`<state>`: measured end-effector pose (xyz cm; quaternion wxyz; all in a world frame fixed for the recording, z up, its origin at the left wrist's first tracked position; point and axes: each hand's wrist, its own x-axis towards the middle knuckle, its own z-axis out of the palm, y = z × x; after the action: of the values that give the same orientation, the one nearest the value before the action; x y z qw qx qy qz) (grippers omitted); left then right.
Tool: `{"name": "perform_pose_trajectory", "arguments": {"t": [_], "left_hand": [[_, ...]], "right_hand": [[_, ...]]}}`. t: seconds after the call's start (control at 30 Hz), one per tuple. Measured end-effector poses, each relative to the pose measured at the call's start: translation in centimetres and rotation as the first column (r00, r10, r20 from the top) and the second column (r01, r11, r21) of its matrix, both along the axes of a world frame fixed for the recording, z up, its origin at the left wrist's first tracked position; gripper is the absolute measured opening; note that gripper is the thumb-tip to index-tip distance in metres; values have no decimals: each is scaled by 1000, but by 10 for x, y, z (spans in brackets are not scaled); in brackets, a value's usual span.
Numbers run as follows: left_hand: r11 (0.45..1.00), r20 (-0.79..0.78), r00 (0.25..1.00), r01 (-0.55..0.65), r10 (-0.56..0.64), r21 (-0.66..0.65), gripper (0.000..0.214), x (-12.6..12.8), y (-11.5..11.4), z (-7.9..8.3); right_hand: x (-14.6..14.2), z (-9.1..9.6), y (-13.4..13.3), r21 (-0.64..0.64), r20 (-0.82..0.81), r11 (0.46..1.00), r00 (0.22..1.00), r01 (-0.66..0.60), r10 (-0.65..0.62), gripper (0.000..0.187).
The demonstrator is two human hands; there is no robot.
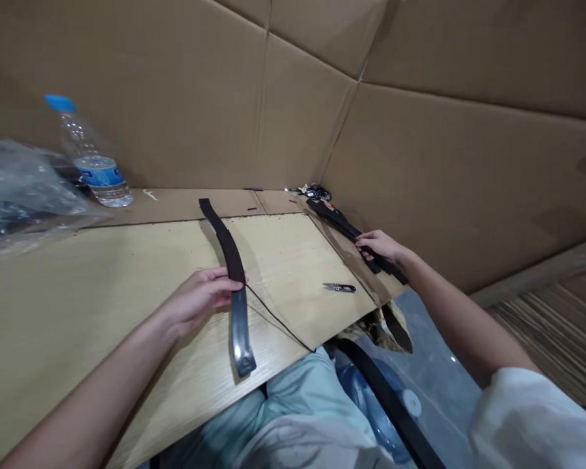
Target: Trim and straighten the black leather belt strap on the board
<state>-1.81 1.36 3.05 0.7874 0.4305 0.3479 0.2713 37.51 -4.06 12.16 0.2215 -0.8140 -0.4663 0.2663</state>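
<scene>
My left hand [208, 291] pinches a long curved strip [231, 254] between thumb and fingers over the wooden table. The strip's far part is matte black; its near end is shiny and dark with a small hole. From beside the thumb a thin black cord [273, 315] runs to the table's front edge. My right hand [378, 246] is closed on several flat black strips [339, 223] at the table's right side, its fingertips partly hidden. Between the hands, a small pair of thread snips [340, 287] lies on the tabletop, closer to the right hand.
A water bottle [101, 172] with a blue cap and a clear plastic bag [24, 189] stand at the back left. Cardboard walls [190, 98] rise behind and right. Small black items [315, 191] lie in the back corner. A large blue bottle [371, 397] is below the table.
</scene>
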Motion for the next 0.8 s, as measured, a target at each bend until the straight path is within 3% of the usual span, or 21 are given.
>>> {"name": "perform_pose_trajectory", "arguments": {"t": [0.2, 0.3, 0.4, 0.5, 0.6, 0.7, 0.8], "left_hand": [[999, 58, 998, -37, 36, 16, 25, 1, -6, -9], [996, 55, 995, -86, 85, 6, 24, 0, -4, -14], [992, 63, 990, -123, 124, -14, 23, -2, -1, -18], [988, 78, 985, -152, 153, -13, 23, -3, 2, -21], [984, 83, 980, -178, 178, -7, 24, -5, 3, -23], [980, 75, 977, -199, 199, -7, 20, -7, 3, -23], [977, 51, 976, -211, 212, -27, 19, -9, 4, -23]], "right_hand": [[-42, 13, -11, 60, -143, 997, 989, 47, -38, 31], [-71, 7, -23, 76, -130, 997, 991, 25, -15, 35], [-116, -15, -35, 184, -173, 983, 985, 3, 30, 32], [-169, -52, -41, 291, -291, 957, 951, -13, 101, 27], [-214, -89, -41, 319, -443, 947, 875, -47, 193, 22], [-237, -112, -40, 315, -452, 942, 855, -115, 255, 20], [-236, -117, -38, 312, -299, 932, 912, -183, 280, 18]]}}
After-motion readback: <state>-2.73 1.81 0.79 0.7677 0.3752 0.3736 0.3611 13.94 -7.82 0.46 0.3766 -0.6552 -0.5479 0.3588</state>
